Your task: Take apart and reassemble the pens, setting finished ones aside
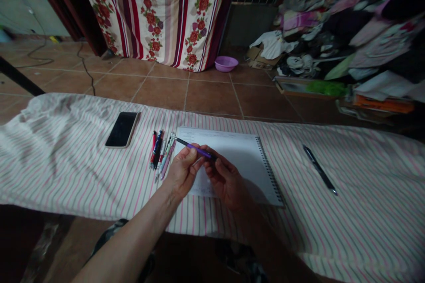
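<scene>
A purple and black pen [193, 146] is held slantwise over an open spiral notebook [237, 146]. My left hand [184, 169] pinches the middle of its barrel between thumb and fingers. At the pen's lower right end, my right hand [226, 179] closes its thumb and fingers around the tip area. The notebook's page is mostly white, with faint writing along the top; both hands cover its lower middle. Just left of the notebook lies a bunch of several pens [161, 154] in red, dark blue, white and pastel colours.
A phone [122, 130] lies screen up on the striped cloth [83, 177] at the left. To the right rests a single black pen [319, 170]. Beyond the cloth are a tiled floor, a purple basin [226, 64], a floral curtain [152, 13] and heaped clothes [332, 31].
</scene>
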`<state>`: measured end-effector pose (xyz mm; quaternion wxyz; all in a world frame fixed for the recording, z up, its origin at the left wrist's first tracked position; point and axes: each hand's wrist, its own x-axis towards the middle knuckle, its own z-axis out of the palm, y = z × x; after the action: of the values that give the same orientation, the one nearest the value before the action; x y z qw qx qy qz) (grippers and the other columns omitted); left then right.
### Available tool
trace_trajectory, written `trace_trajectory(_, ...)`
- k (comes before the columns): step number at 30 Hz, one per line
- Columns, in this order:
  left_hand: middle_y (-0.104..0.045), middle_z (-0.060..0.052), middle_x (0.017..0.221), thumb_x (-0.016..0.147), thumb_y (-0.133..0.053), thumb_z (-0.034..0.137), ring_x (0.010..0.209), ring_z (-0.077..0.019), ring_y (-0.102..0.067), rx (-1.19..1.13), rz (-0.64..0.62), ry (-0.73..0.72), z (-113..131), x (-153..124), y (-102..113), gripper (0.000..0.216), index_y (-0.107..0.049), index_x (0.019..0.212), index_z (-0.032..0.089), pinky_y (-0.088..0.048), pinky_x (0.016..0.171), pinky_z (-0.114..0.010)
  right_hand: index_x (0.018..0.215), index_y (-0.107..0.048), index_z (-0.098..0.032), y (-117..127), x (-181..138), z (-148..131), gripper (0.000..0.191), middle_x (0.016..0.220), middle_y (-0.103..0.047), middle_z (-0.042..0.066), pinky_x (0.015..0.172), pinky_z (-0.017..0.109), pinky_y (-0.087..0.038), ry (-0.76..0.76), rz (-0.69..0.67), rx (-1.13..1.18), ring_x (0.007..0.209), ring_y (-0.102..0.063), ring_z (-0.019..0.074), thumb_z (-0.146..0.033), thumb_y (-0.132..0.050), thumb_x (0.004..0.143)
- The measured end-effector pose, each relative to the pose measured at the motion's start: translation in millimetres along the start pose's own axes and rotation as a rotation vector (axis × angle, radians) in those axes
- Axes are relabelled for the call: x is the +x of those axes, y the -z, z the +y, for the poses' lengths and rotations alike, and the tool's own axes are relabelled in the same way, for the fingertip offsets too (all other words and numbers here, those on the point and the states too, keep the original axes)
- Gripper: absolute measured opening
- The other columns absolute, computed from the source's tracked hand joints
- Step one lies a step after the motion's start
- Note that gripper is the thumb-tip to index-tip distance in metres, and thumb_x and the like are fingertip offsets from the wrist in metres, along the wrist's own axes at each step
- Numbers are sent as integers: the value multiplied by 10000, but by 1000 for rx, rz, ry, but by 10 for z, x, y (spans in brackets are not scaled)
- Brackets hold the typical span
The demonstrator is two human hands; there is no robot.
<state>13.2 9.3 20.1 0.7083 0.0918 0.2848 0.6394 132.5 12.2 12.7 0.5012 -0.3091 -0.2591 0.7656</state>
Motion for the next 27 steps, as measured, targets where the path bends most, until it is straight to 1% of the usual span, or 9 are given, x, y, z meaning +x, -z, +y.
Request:
trace_trajectory(3,-681,-48,827,735,-653,114,705,-101,-621,5,0,-12,14,4,-14,81,-621,810,117,-502,683,-205,1014,-668,-236,-9,-2,-16,296,1139,-637,14,741,148,-498,5,-35,-9,831,-622,76,-273,-688,722)
trace_trajectory(7,-686,-64,894,743,-640,105,723,-102,-625,-8,-30,12,50,11,-29,89,-623,829,120,-501,679,-199,1068,-642,-238,0,-10,-33,315,1084,-660,21,745,167,-501,-9,-52,-18,837,-627,88,-295,-655,758)
trace_trajectory(12,-686,-61,929,743,-641,107,771,-105,-627,-10,-53,32,52,23,-17,116,-623,856,127,-494,712,-196,1034,-658,-227,23,-11,-44,311,997,-686,13,730,138,-496,-17,-73,33,785,-626,69,-284,-685,730)
trace_trajectory(16,-685,-62,934,735,-651,120,802,-113,-628,6,-61,28,40,17,-26,124,-630,857,128,-486,742,-206,1032,-657,-229,38,-3,-57,308,928,-693,5,698,150,-508,-26,-95,65,764,-625,77,-310,-671,735)
trace_trajectory(19,-687,-60,924,730,-654,121,818,-114,-629,34,-61,14,26,10,-47,130,-637,858,128,-475,769,-208,1024,-657,-225,49,12,-53,280,939,-685,5,669,141,-504,-24,-72,103,747,-615,69,-308,-644,756)
trace_trajectory(22,-686,-56,927,712,-673,130,844,-117,-626,67,-80,-15,4,7,-68,150,-647,860,123,-455,814,-215,990,-668,-215,62,36,-38,267,943,-682,8,628,131,-495,-31,-25,147,694,-598,59,-311,-659,741)
trace_trajectory(27,-676,-56,964,684,-701,161,845,-131,-614,134,-125,-43,-14,-8,-84,197,-665,876,131,-444,814,-241,933,-678,-221,50,55,-24,257,784,-668,-11,580,136,-489,-13,13,119,637,-569,62,-315,-705,694)
